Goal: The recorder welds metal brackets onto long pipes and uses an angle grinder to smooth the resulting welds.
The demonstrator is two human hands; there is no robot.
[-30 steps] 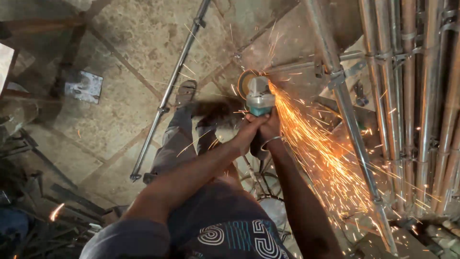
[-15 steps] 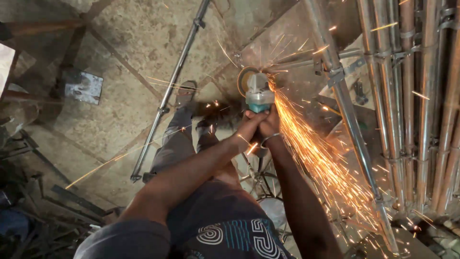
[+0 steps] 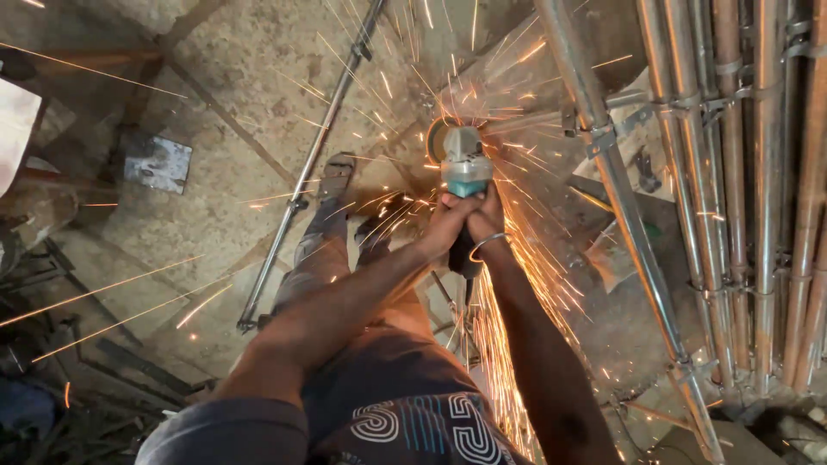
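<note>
Both my hands grip a teal and grey angle grinder (image 3: 465, 164) held out in front of me. My left hand (image 3: 448, 222) wraps the body from the left, and my right hand (image 3: 488, 220), with a metal bangle on the wrist, holds it from the right. The grinder's disc (image 3: 438, 138) meets a thin metal bar (image 3: 525, 120) that joins a long steel pipe (image 3: 603, 164). Bright orange sparks fly out in all directions from the disc, many raining down past my right arm.
A rack of several parallel steel pipes (image 3: 741, 189) runs along the right. A thin rod (image 3: 301, 181) lies across the concrete floor at left. A square metal plate (image 3: 157, 164) lies further left. Dark metal scraps (image 3: 60, 344) fill the lower left. My sandalled foot (image 3: 336, 176) stands near the rod.
The sparks now spray wider, fanning up and to the left as well as down. The grinder and both hands stay in much the same place.
</note>
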